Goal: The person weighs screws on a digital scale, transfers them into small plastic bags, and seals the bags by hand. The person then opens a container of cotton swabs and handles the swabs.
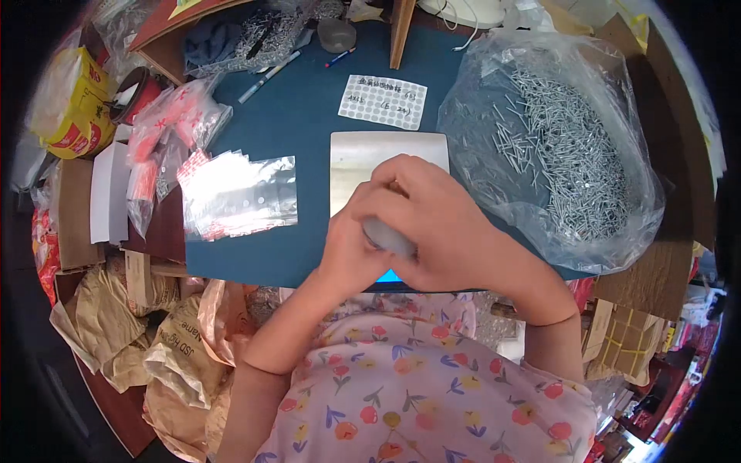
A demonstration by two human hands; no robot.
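Grey item: a pale grey, rounded item (390, 238), partly hidden by fingers, sits between the two hands; what it is, I cannot tell.
Place against the grip: it lies inside the joined hands, against the palm side of the right grip (432, 220) and to the right of the left grip (349, 247).
Right grip: fingers bent and drawn in over the top of the grey item, grasping it, with only a small gap among the curled fingers.
Left grip: also closed in on the grey item from the left, touching the right hand; its fingertips are mostly covered.
Under the hands: a silver metal plate (367, 154) on the blue-green table (309, 116), with a lit blue strip (390, 276) showing below the hands.
Right side: a large clear bag (478, 92) spread open round a heap of silver screws (587, 170).
Left side: a stack of small clear bags (247, 193), well apart from the hands.
Beyond the plate: a sheet of round stickers (382, 102) with handwriting.
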